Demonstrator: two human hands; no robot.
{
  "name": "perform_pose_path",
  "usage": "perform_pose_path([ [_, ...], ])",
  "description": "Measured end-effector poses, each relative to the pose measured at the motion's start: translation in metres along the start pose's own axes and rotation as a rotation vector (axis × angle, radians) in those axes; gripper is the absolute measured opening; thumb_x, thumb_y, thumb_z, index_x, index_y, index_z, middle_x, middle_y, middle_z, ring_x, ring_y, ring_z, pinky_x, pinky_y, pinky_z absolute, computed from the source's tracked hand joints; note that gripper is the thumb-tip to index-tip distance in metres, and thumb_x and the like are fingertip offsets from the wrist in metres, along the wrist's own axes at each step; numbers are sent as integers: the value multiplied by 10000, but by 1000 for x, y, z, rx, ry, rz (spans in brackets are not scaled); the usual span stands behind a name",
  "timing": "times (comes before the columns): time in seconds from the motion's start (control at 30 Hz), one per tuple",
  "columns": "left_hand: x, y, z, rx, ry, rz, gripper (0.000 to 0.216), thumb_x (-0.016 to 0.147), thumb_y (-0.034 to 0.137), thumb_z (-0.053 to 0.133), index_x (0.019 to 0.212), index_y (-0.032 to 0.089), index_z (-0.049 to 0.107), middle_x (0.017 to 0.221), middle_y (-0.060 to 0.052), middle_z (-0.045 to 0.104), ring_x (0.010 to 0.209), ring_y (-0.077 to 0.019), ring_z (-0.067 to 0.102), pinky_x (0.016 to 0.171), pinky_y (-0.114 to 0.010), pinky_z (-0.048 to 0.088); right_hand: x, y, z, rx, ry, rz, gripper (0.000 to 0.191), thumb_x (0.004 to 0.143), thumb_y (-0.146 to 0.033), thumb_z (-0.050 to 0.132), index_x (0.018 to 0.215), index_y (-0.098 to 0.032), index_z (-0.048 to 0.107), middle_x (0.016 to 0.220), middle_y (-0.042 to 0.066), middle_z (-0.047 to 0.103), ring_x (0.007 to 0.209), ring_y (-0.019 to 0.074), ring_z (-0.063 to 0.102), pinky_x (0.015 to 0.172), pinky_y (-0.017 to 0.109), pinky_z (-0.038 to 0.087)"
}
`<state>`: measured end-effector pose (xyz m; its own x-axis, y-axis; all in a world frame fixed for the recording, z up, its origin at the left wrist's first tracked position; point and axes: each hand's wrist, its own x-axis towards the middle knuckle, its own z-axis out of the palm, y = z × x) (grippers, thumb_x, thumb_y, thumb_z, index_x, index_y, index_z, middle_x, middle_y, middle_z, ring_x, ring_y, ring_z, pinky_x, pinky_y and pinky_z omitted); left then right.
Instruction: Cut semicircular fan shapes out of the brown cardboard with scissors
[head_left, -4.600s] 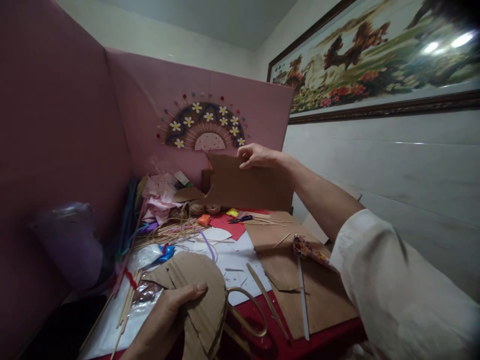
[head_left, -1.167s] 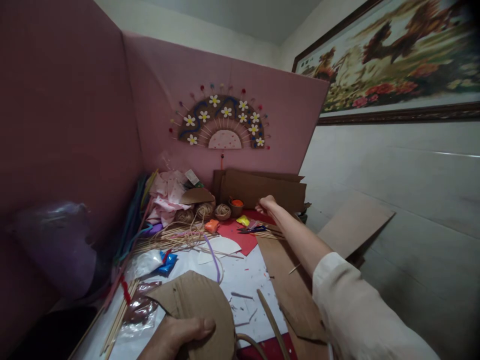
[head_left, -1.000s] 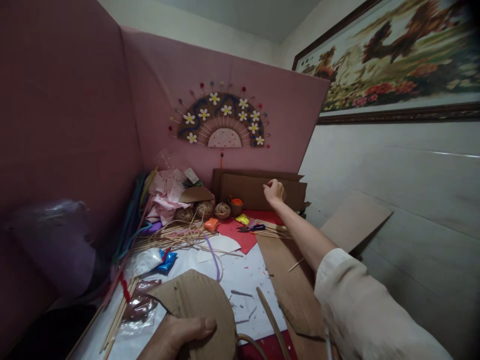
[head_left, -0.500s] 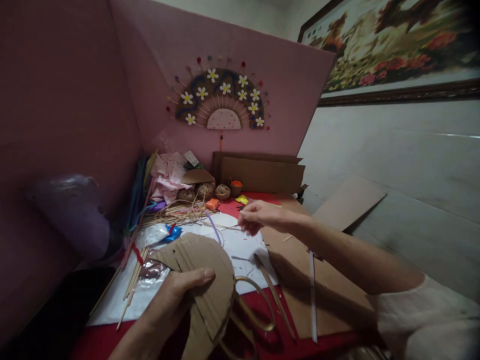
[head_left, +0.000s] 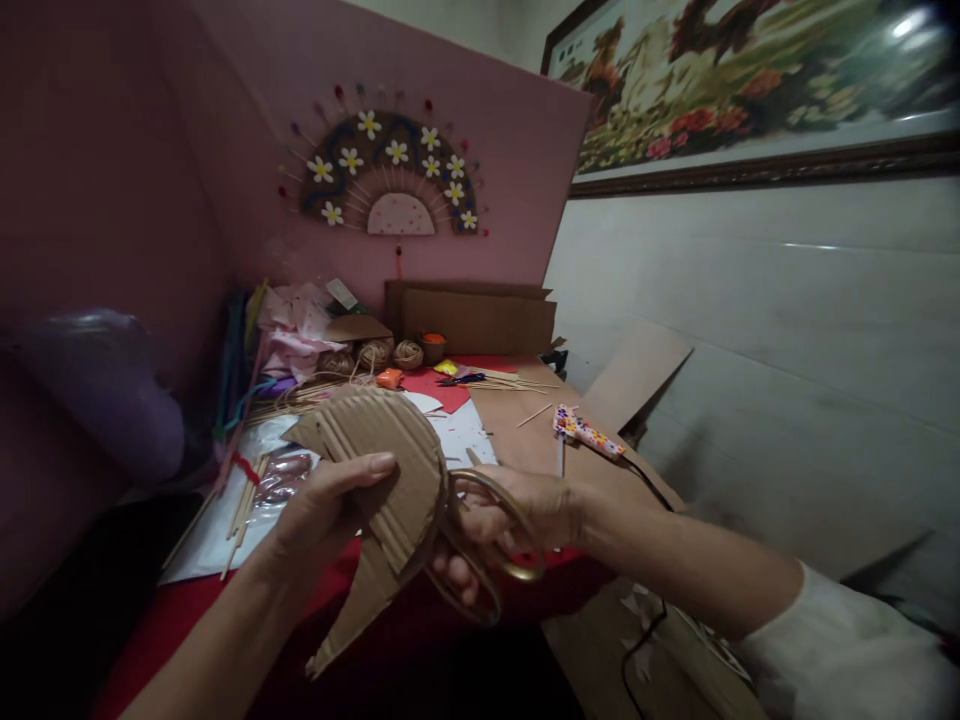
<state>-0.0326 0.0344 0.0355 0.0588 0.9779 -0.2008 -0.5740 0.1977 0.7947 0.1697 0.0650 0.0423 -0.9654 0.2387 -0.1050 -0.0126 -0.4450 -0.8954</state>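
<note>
Right hand (head_left: 521,500) has lowered around scissors (head_left: 526,573), beside cardboard (head_left: 405,470) in left hand (head_left: 326,500).

Craft corner, twine balls (head_left: 409,354), glue gun (head_left: 589,432), framed horse picture (head_left: 750,95)

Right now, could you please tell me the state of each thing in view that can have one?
Cardboard piece: round-edged, gripped in the left hand.
Scissors: handles in the right hand, blades hidden.
Glue gun: lying on the cardboard sheet, cord attached.
Fan: decorated, upright against the pink board.
Twine balls: wound.
Pot: holding something orange.
Picture: framed, hung.
</note>
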Motion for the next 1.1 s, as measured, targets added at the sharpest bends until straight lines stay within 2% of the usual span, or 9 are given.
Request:
perform_pose_path([
  [0.07, -2, 8, 7, 7, -19, 19, 131, 508, 121, 749, 634, 115, 713, 643, -58, 723, 525, -166, 645, 491, -215, 539, -4, -4, 7, -3, 108, -42, 387, 681, -297, 783, 865, -181, 464, 582, -85, 442, 447, 42, 379, 418, 146, 312],
  [0.17, 2, 26, 16, -77, 39, 179, 152, 557, 59, 659, 682, 137, 695, 664, -24, 727, 539, -145, 649, 515, -196, 547, -20, -15, 5, -149, 379, -88, 314, 712, -262, 715, 827, -205, 428, 519, -122, 318, 397, 33, 211, 365, 142, 192],
  [0.27, 17, 44, 18, -141, -3, 343, 141, 647, 50, 607, 734, 138, 674, 709, -16, 732, 590, -133, 664, 565, -182, 557, -34, -16, -11, -572, 832, -168, 287, 699, -262, 693, 880, -211, 476, 547, -91, 436, 421, 69, 358, 400, 178, 280],
  [0.37, 38, 49, 14, -168, -69, 383, 144, 688, 44, 593, 789, 112, 670, 741, -27, 733, 637, -134, 674, 613, -191, 567, -35, 2, -27, -1107, 1139, -57, 202, 680, -181, 639, 862, -204, 554, 677, -15, 596, 616, 141, 544, 533, 221, 367],
  [0.47, 54, 40, 6, -174, -67, 320, 158, 680, 38, 605, 807, 105, 670, 719, -32, 729, 603, -136, 668, 585, -206, 571, -28, 23, -33, -1346, 1206, 80, 209, 661, -168, 607, 869, -195, 610, 756, 32, 650, 724, 191, 582, 593, 252, 359],
  [0.6, 61, 23, -7, -147, 5, 203, 137, 684, 47, 614, 794, 108, 670, 688, -38, 723, 565, -139, 659, 543, -216, 565, -16, 36, -34, -1370, 1213, 110, 224, 630, -150, 596, 851, -175, 622, 783, 61, 662, 751, 215, 586, 603, 266, 330],
  [0.77, 57, 23, -16, -170, 3, 220, 138, 702, 54, 601, 807, 112, 670, 694, -29, 716, 574, -127, 655, 579, -202, 561, -12, 41, -36, -1327, 1190, 61, 223, 626, -115, 574, 839, -178, 600, 762, 40, 655, 726, 192, 584, 594, 250, 349],
  [0.97, 53, 29, -16, -187, 23, 239, 142, 721, 82, 595, 826, 129, 678, 717, -22, 722, 607, -144, 668, 653, -236, 571, -28, 46, -24, -822, 1242, -258, 255, 689, -250, 641, 910, -177, 537, 694, 13, 630, 614, 165, 599, 522, 232, 439],
  [1.1, 53, 28, -11, -191, 54, 233, 136, 726, 48, 568, 764, 126, 672, 685, -17, 716, 581, -122, 657, 619, -199, 558, -74, 17, -28, -816, 1503, -403, 326, 658, -286, 680, 935, -173, 551, 723, 45, 657, 635, 196, 626, 534, 259, 475],
])
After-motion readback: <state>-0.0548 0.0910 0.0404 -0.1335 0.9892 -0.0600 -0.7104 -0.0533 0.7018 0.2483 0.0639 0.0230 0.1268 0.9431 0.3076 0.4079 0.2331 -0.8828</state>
